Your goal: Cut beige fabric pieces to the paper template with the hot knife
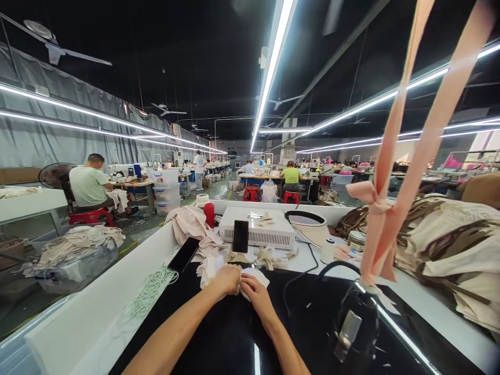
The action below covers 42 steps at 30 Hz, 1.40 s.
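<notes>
Both hands meet at the middle of the black table (234,333), the left hand (226,279) and right hand (253,287) side by side and pinched on a small white cloth piece (258,276) that lies flat between them; how firmly the fingers grip is hard to tell at this distance. Just behind stands a phone (240,236) upright against a white box (258,229). A second phone (183,255) lies to the left near coiled white cord (150,291). A pink ribbon (390,156) hangs at right above a black iron (353,323). Beige fabric (453,245) is heaped at far right.
</notes>
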Tool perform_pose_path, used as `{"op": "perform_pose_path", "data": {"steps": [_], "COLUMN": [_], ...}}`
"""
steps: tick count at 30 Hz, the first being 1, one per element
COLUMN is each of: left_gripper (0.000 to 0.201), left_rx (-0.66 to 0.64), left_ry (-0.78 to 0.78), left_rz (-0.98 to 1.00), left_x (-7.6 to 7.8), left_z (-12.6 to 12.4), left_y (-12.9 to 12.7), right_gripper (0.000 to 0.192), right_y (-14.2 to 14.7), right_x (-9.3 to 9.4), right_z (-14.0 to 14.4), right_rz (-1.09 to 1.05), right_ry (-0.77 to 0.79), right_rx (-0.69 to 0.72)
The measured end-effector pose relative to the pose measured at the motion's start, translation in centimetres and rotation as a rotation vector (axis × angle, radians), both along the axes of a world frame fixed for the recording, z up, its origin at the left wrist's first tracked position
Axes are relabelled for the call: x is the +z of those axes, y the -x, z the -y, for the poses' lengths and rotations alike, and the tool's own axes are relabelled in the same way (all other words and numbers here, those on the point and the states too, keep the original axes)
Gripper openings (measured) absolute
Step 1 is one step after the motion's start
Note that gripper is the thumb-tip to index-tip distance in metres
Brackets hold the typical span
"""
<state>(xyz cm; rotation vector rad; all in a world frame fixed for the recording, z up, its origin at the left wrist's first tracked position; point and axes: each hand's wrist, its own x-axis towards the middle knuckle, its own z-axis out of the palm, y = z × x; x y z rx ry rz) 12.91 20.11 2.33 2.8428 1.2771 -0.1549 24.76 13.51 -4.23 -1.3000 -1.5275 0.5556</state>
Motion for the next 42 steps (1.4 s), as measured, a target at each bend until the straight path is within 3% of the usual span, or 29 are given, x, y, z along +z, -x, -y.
{"op": "perform_pose_path", "data": {"steps": [6, 15, 19, 25, 30, 33, 42], "left_gripper": [0.033, 0.028, 0.022, 0.030, 0.028, 0.021, 0.033], "left_rx": [-0.001, -0.088, -0.135, -0.167, -0.114, -0.057, -0.017], "left_ry": [-0.030, -0.029, -0.042, -0.074, -0.068, -0.056, -0.022], "left_rz": [0.079, 0.213, 0.277, 0.346, 0.399, 0.418, 0.323], "left_x": [-0.1, -0.3, -0.3, -0.3, 0.5, 1.2, 2.1], "left_z": [1.2, 3.5, 4.5, 5.9, 5.0, 3.7, 2.3], "left_y": [1.4, 3.1, 3.7, 5.3, 6.0, 5.7, 4.5], "right_gripper": [0.030, 0.027, 0.028, 0.032, 0.034, 0.035, 0.035], "right_y": [1.0, 1.4, 1.1, 0.7, 1.3, 2.0, 1.7], "right_x": [-0.1, 0.7, 0.5, 0.1, 0.4, 0.8, 1.4], "right_z": [-0.3, 3.4, 3.9, 4.0, 3.7, 3.2, 1.8], "right_rz": [-0.317, -0.853, -0.991, -1.063, -1.053, -1.026, -1.005], "right_ry": [0.090, 0.141, 0.165, 0.163, 0.180, 0.197, 0.221], "right_rx": [-0.034, -0.111, -0.196, -0.330, -0.384, -0.366, -0.304]}}
